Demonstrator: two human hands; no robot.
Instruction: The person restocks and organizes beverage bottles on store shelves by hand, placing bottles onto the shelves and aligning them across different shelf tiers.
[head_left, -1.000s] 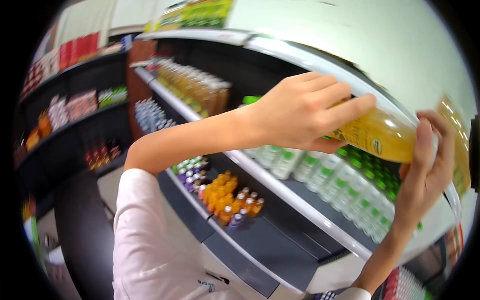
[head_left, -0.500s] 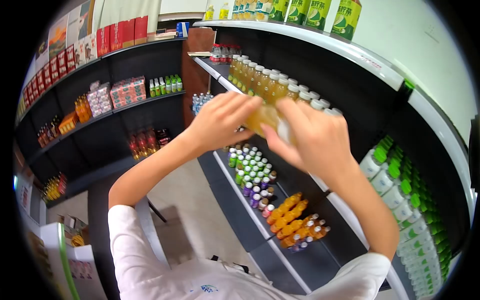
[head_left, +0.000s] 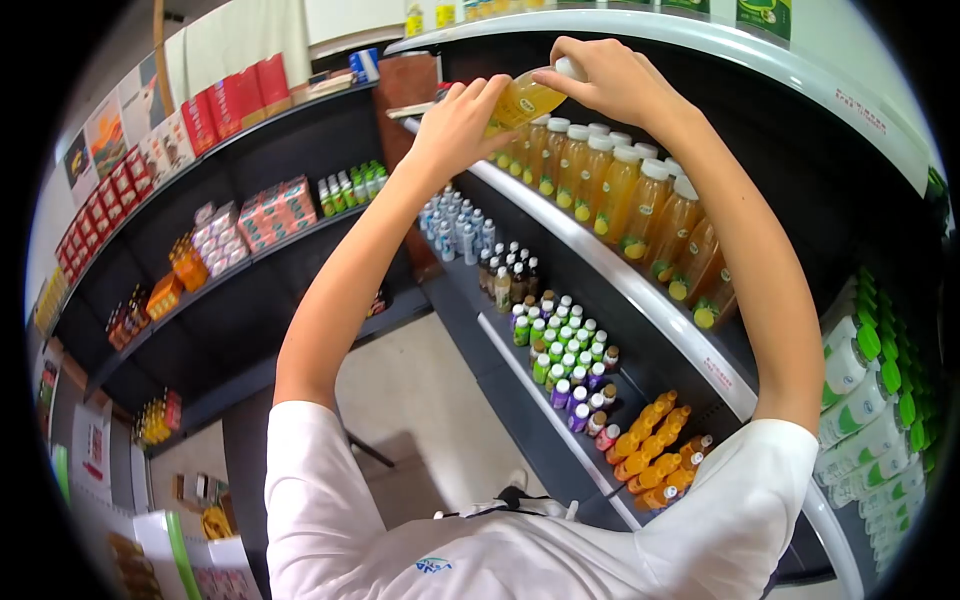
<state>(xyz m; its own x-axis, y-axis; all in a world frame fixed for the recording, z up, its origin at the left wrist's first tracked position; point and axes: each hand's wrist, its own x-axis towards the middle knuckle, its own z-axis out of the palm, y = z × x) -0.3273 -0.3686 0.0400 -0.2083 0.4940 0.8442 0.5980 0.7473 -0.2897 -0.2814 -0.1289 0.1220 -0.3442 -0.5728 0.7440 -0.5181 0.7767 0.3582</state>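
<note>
A bottle of yellow drink (head_left: 530, 98) with a white cap is held tilted between my two hands, above the shelf. My left hand (head_left: 462, 122) is closed round its lower end. At the cap end, my right hand (head_left: 612, 82) grips the neck with fingers and thumb. Right below and behind them stand rows of matching yellow-drink bottles (head_left: 618, 195), white-capped and upright, with lemon pictures on their labels. Part of this row is hidden behind my hands and right forearm.
The shelf edge (head_left: 600, 262) runs diagonally under the bottles. Lower down stand green- and purple-labelled bottles (head_left: 565, 350) and orange drink bottles (head_left: 650, 440). White jugs with green caps (head_left: 860, 430) fill the right. A top shelf (head_left: 640, 25) overhangs my hands; another shelf unit (head_left: 250, 260) is at left.
Both hands have risen in view with the bottle, toward the top shelf's edge. The view has shifted, and the bottle row now appears larger and lower.
</note>
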